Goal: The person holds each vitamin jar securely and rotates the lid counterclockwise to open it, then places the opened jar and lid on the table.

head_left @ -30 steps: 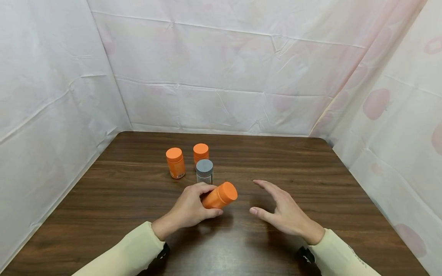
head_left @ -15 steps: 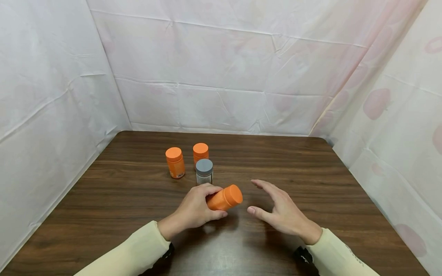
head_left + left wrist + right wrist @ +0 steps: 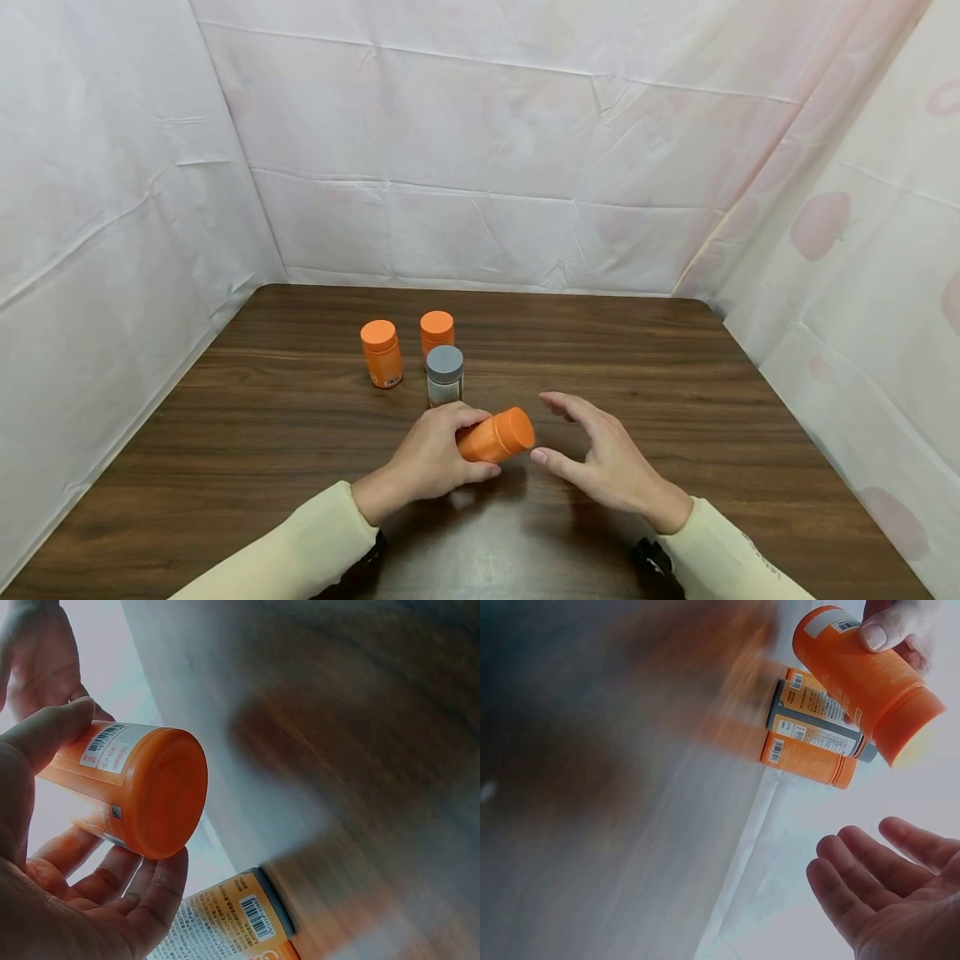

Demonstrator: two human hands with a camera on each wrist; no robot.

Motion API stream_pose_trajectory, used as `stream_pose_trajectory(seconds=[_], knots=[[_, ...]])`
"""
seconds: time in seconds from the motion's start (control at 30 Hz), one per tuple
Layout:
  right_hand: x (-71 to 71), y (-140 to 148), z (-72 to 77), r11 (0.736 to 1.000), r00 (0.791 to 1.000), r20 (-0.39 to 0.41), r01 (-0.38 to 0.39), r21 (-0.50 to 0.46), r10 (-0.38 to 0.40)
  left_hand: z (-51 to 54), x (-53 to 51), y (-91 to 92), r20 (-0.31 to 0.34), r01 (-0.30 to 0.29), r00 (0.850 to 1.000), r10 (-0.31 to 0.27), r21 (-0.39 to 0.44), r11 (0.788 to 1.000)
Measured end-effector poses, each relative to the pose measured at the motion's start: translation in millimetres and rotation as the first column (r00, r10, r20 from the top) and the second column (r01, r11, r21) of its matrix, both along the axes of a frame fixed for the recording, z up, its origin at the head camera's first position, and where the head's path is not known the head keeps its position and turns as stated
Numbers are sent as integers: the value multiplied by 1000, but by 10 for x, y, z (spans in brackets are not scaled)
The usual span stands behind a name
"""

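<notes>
My left hand (image 3: 429,455) grips an orange bottle (image 3: 497,436) round its body, tilted with its cap toward the right, above the table. In the left wrist view the base of this orange bottle (image 3: 169,793) faces the camera, with the thumb on one side and the fingers on the other. My right hand (image 3: 617,463) is held just right of the cap, thumb and fingers apart, touching nothing. The right wrist view shows the fingers of my right hand (image 3: 900,889) spread below the held bottle (image 3: 866,679).
A grey-capped bottle (image 3: 445,375) stands just behind my left hand. Two more orange bottles stand farther back, one at the left (image 3: 382,354) and one behind the grey cap (image 3: 437,329). The brown wooden table (image 3: 225,433) meets white sheets (image 3: 480,150) at its back and sides.
My left hand has moved right and slightly nearer with the orange bottle, which now lies closer to level. My right hand has shifted a little left, so the gap between them is smaller.
</notes>
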State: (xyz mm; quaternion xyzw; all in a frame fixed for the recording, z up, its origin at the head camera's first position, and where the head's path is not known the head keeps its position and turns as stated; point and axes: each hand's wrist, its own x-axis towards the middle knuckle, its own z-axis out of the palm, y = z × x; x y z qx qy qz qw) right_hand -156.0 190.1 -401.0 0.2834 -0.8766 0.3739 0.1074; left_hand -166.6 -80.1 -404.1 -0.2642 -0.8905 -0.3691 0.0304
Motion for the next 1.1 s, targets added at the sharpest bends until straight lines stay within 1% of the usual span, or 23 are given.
stream_pose_trajectory(seconds=[0.17, 0.4, 0.67, 0.97, 1.1], knots=[[-1, -42, 0, 999, 1000, -15, -27, -17, 27, -17, 7, 11, -10, 0, 1000, 0, -2, 1000], [-9, -93, -8, 999, 999, -29, -39, -7, 39, -22, 12, 44, -1, 9, 1000, -9, -11, 1000], [-19, -139, -14, 996, 995, -32, -90, -17, 90, -24, 18, 67, -6, 15, 1000, -15, -17, 1000], [-31, -187, -28, 994, 993, -63, -102, -31, 100, -22, 20, 87, 10, 31, 999, -31, -19, 999], [-31, -208, -32, 995, 993, -69, -98, -37, 95, -31, 30, 91, 8, 28, 1000, -28, -24, 999]])
